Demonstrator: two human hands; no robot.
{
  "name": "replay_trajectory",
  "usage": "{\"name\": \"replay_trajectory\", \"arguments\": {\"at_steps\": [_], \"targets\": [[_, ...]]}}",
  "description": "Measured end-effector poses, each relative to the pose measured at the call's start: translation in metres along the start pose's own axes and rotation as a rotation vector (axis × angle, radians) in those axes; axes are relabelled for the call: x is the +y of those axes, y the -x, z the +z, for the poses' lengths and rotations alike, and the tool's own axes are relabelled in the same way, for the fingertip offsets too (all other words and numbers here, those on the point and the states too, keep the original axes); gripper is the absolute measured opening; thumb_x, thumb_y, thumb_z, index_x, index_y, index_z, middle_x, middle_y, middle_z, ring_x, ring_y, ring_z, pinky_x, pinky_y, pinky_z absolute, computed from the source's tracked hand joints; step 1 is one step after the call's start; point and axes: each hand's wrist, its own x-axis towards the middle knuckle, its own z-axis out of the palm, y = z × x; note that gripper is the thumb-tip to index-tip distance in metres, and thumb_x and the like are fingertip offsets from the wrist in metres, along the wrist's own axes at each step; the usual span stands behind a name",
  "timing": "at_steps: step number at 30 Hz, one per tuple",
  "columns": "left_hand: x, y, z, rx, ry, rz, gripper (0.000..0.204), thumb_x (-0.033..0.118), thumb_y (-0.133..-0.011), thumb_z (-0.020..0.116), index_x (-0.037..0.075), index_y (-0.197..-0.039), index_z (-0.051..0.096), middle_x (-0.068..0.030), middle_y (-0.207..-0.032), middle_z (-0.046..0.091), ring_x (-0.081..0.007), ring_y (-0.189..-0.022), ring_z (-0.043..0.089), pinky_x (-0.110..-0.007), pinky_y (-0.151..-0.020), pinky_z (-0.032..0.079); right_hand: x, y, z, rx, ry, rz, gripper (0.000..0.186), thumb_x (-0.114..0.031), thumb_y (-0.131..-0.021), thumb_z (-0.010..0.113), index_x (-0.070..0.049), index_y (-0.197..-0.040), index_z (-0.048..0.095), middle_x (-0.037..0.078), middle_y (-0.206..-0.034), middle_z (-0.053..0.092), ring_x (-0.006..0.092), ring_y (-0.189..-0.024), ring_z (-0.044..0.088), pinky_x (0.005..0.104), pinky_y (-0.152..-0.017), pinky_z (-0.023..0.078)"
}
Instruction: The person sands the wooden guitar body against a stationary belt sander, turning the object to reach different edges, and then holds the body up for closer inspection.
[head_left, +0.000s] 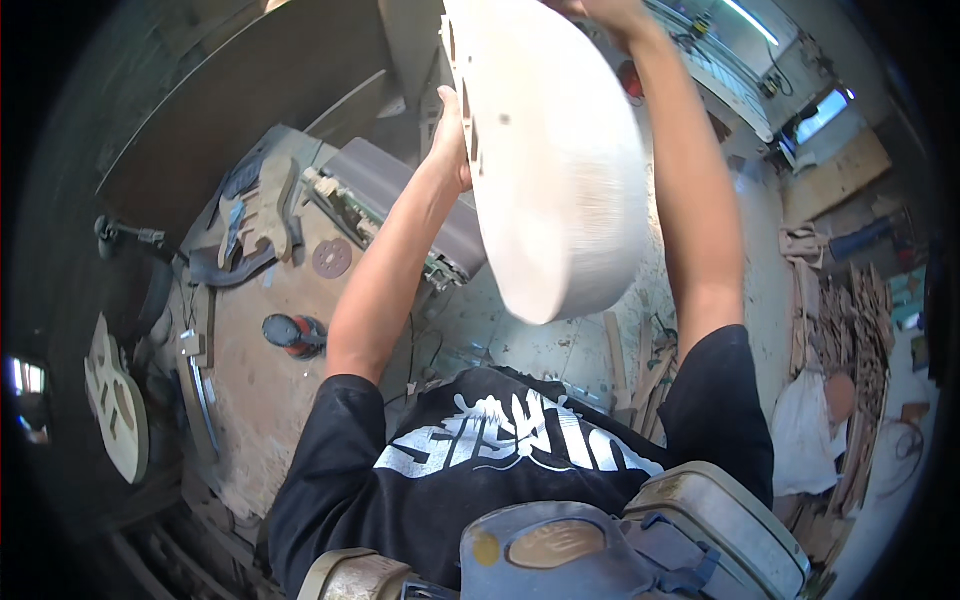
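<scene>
A pale, unfinished wooden instrument body (555,170), apparently a guitar, is held up in the upper middle, tilted on end with slots along its left edge. My left hand (450,140) grips that slotted edge, thumb up and fingers partly hidden. My right hand (605,15) is on the body's far upper part, partly cut off by the top of the picture. Just behind and below the body lies a belt sander (385,190) with a wide grey belt, close to my left forearm.
A workbench (250,380) at left carries wooden templates (275,200), a sanding disc (332,258) and an orbital sander (285,335). Another pale body (125,420) stands far left, a dark panel (230,90) behind the bench. Wood offcuts (855,370) pile at right; loose strips (650,380) lie on the floor.
</scene>
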Motion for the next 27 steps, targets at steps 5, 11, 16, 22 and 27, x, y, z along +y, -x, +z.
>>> {"name": "replay_trajectory", "arguments": {"at_steps": [5, 11, 16, 22, 27], "targets": [[-0.057, 0.010, -0.024, -0.136, 0.214, -0.375, 0.073, 0.062, -0.099, 0.030, 0.004, -0.141, 0.046, -0.0137, -0.124, 0.060, -0.0299, -0.113, 0.062, -0.046, -0.097, 0.054, 0.100, 0.093, -0.029, -0.124, 0.299, 0.112, 0.093, -0.074, -0.083, 0.058, -0.019, -0.155, 0.035, 0.023, -0.149, 0.045, 0.0343, -0.141, 0.041, 0.0455, -0.113, 0.040], [-0.126, 0.049, -0.040, -0.208, 0.448, -0.738, 0.058, 0.049, -0.101, 0.052, 0.000, -0.132, 0.055, -0.0089, -0.105, 0.065, -0.0267, -0.105, 0.062, -0.042, -0.099, 0.049, 0.137, 0.184, -0.036, -0.165, 0.451, 0.138, 0.086, -0.069, -0.084, 0.063, -0.006, -0.142, 0.053, 0.016, -0.154, 0.041, 0.0312, -0.139, 0.043, 0.0422, -0.116, 0.034], [-0.111, 0.059, -0.018, -0.061, 0.403, -0.665, 0.063, 0.050, -0.100, 0.053, -0.002, -0.135, 0.052, -0.0113, -0.112, 0.063, -0.0268, -0.107, 0.062, -0.040, -0.099, 0.049, 0.130, 0.225, -0.050, -0.304, 0.326, 0.537, 0.095, -0.058, -0.070, 0.082, 0.001, -0.139, 0.053, 0.019, -0.141, 0.055, 0.0359, -0.129, 0.053, 0.0415, -0.110, 0.042], [-0.040, 0.068, 0.012, 0.209, 0.191, -0.300, 0.070, 0.053, -0.098, 0.054, -0.003, -0.139, 0.047, -0.0142, -0.120, 0.062, -0.0270, -0.109, 0.062, -0.039, -0.099, 0.049, 0.144, 0.273, -0.024, -0.144, 0.236, 0.361, 0.103, -0.072, -0.066, 0.079, 0.008, -0.128, 0.057, 0.026, -0.123, 0.063, 0.0365, -0.119, 0.061, 0.0407, -0.101, 0.048], [0.046, 0.081, 0.042, 0.414, -0.070, 0.034, 0.076, 0.054, -0.097, 0.054, -0.005, -0.143, 0.044, -0.0166, -0.127, 0.060, -0.0271, -0.111, 0.062, -0.037, -0.099, 0.048, 0.154, 0.302, 0.008, 0.037, 0.061, 0.629, 0.098, -0.080, -0.077, 0.063, 0.012, -0.111, 0.064, 0.023, -0.105, 0.067, 0.0283, -0.099, 0.064, 0.0365, -0.089, 0.050]]}}
